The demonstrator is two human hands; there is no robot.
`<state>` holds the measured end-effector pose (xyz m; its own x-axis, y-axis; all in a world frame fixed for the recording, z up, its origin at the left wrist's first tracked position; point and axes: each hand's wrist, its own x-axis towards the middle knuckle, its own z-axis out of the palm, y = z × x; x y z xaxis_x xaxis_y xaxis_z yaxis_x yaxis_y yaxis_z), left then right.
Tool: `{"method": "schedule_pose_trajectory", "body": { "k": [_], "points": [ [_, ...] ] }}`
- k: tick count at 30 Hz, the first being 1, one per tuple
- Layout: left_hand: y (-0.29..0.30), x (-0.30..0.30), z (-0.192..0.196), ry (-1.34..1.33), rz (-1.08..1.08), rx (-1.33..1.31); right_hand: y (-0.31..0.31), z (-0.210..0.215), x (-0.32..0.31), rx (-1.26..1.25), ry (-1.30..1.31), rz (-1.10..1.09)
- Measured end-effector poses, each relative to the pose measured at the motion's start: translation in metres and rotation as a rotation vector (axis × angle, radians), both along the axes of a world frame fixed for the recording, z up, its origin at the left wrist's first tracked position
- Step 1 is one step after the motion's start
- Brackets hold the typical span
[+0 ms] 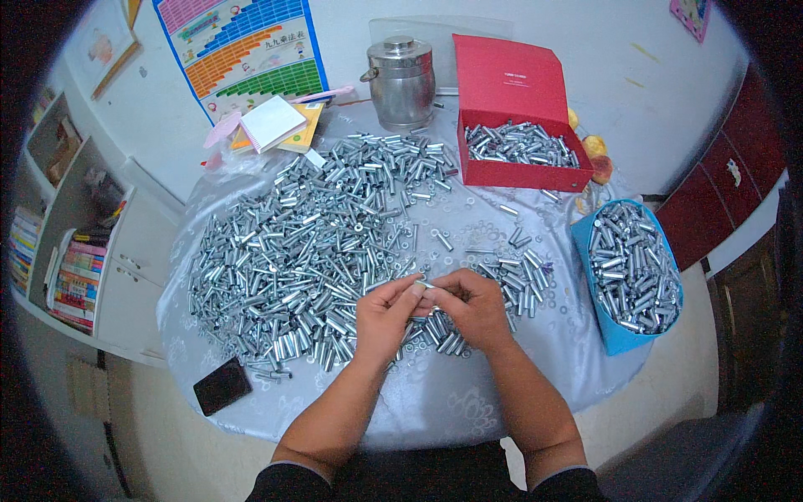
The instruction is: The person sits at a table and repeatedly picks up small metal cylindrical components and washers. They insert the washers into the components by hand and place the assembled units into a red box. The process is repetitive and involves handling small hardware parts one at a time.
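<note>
Over the near edge of a big heap of metal sleeves and bolts (293, 251), my two hands meet. My left hand (385, 316) is closed, thumb and fingers pinching a small silvery metal part (426, 284). From the other side my right hand (475, 311) pinches the same part, its fingertips almost touching those of the left. Fingers cover most of the part, so whether it is a bolt or a sleeve cannot be told. Loose sleeves (524, 289) lie just right of my right hand, and flat washers (410, 236) are scattered beyond the hands.
A blue bin (592, 280) full of metal anchors stands at the right. Behind it, an open red box (523, 173) holds more. A lidded metal pot (401, 84), a notepad (273, 123) and a black phone (222, 386) also rest on the cloth-covered table (435, 410).
</note>
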<state>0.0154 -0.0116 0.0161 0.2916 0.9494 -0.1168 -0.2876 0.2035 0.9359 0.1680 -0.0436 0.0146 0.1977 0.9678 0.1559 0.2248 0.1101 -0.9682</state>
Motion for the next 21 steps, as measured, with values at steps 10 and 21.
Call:
{"method": "schedule_pose_trajectory", "body": {
  "k": [10,21],
  "points": [
    [0.022,-0.018,-0.003,0.001,0.297,0.091,0.022,-0.003,0.028,0.084,-0.619,-0.281],
    [0.029,-0.023,-0.007,-0.007,0.346,0.084,0.057,-0.01,0.024,-0.032,-0.978,-0.149]
  ]
}}
